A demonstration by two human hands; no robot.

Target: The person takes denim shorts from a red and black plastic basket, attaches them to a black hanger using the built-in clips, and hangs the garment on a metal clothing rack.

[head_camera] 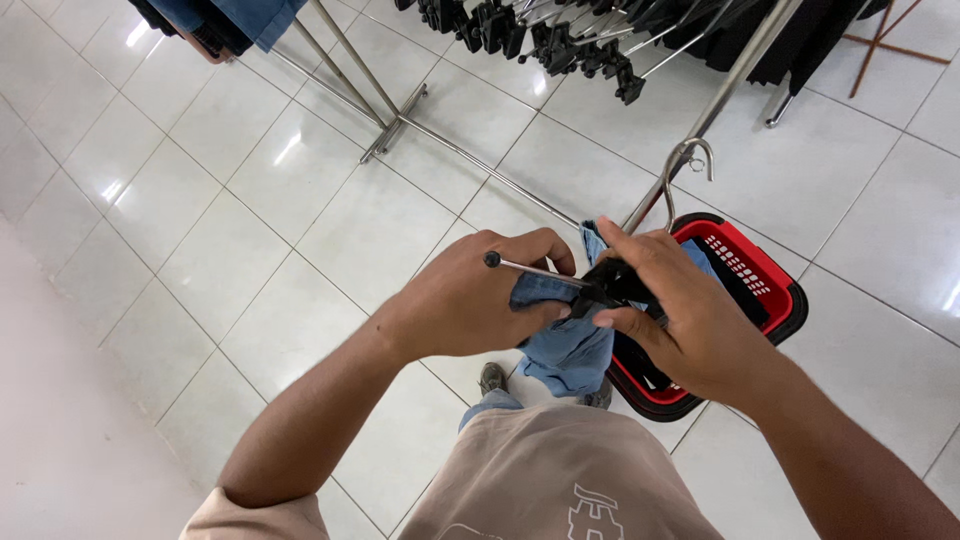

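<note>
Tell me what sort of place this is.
Probably a clothing shop or its stockroom: metal garment racks, a row of black clip hangers, and a red shopping basket on white floor tiles.

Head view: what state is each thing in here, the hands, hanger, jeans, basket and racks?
Left hand: closed on the denim garment.
Right hand: fingers pinching the clip hanger.
Clip hanger: held level, hook up, clipped on denim.
Denim garment: bunched, hanging down.
Red basket: on the floor, holding dark items.
Rack: standing, clothes hanging.
</note>
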